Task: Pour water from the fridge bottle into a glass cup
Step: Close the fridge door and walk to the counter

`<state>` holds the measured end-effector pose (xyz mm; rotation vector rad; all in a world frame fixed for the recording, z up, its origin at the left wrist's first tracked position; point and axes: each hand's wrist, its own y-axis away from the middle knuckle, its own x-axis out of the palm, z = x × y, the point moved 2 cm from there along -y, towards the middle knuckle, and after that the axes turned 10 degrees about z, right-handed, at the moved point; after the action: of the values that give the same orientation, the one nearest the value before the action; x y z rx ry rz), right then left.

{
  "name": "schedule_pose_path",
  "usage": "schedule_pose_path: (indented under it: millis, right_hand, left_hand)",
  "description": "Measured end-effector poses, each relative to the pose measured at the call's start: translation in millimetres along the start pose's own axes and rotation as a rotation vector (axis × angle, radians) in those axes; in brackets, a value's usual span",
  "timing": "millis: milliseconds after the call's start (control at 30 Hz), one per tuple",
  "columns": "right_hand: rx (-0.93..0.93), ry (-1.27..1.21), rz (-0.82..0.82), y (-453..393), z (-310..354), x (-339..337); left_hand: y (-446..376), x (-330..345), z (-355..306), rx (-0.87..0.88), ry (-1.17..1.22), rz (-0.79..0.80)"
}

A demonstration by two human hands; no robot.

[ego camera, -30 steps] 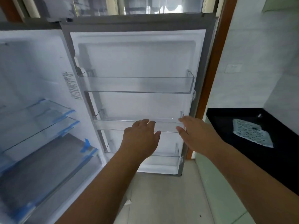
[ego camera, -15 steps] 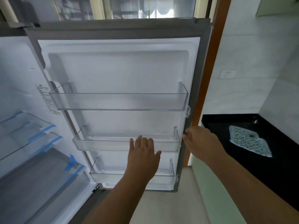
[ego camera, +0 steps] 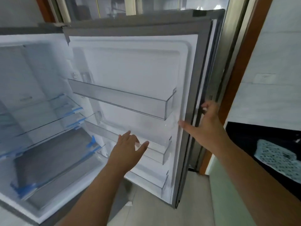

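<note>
two bare hands work an open fridge door (ego camera: 140,75) and neither carries anything yet: our right hand (ego camera: 206,128) is spread wide, fingers curled round the door's outer edge and thumb pointing in toward the liner, while our left hand (ego camera: 128,145) hangs flat and loose-fingered in front of the middle door shelf (ego camera: 156,152), near its rim, though we cannot tell whether it touches. the bottle we came for is nowhere in sight; the upper door shelf (ego camera: 123,100), the middle one and the lowest door shelf (ego camera: 146,178) all look bare, and the glass shelves (ego camera: 48,121) inside the cabinet, edged in blue tape, show nothing bottle-shaped from this angle. no glass cup shows either; a patterned cloth (ego camera: 276,159) lies on the dark counter (ego camera: 244,136) to the right. we judge the task barely begun, at the searching stage. to do this step well, we would steady the door with the right hand so it does not swing against the wall, then sweep our gaze lower and deeper into the cabinet before reaching, since the motion blur hides detail. once the bottle is found, the free left hand should close round its body, not its cap, and lift it clear of the shelf rail.
</note>
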<state>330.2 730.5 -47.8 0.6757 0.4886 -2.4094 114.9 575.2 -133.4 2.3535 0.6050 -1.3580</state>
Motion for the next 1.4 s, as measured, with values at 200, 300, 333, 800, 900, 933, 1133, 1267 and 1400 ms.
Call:
schedule_pose_path:
  millis: [200,300,333,800,900,933,1133,1267,1400]
  right_hand:
    - [-0.297,0.000,-0.058,29.6,5.5,15.9]
    - [-0.347,0.087,-0.018,45.7,15.3,30.8]
    - [-0.373,0.130,-0.015,51.3,21.7,35.3]
    - [-0.852,0.133,0.347,106.9,145.9,153.1]
    - [-0.917,0.154,0.412,109.9,171.9,183.5]
    - [-0.925,0.158,0.442,110.9,180.6,193.6]
    - [-1.029,0.268,0.474,104.7,227.4,252.6]
    - [-0.978,0.316,0.384,89.0,245.1,302.4]
    - [-0.937,0.360,0.358,80.8,263.1,354.0]
  left_hand:
    - [49.3,-6.9,-14.2,-0.018,0.071,-0.244]
    - [92.6,-3.5,-36.1,0.171,0.126,-0.285]
    - [105.2,-0.8,-40.2,0.185,0.136,-0.243]
    - [238.8,-35.6,71.6,-0.097,0.482,-0.420]
    - [260.8,-40.9,97.4,-0.213,0.427,-0.516]
    - [266.5,-44.6,106.7,-0.257,0.394,-0.551]
    - [280.7,-89.4,169.3,-0.436,0.252,-0.637]
    - [285.1,-116.3,214.1,-0.494,0.321,-0.667]
    - [283.3,-145.6,263.7,-0.488,0.285,-0.703]
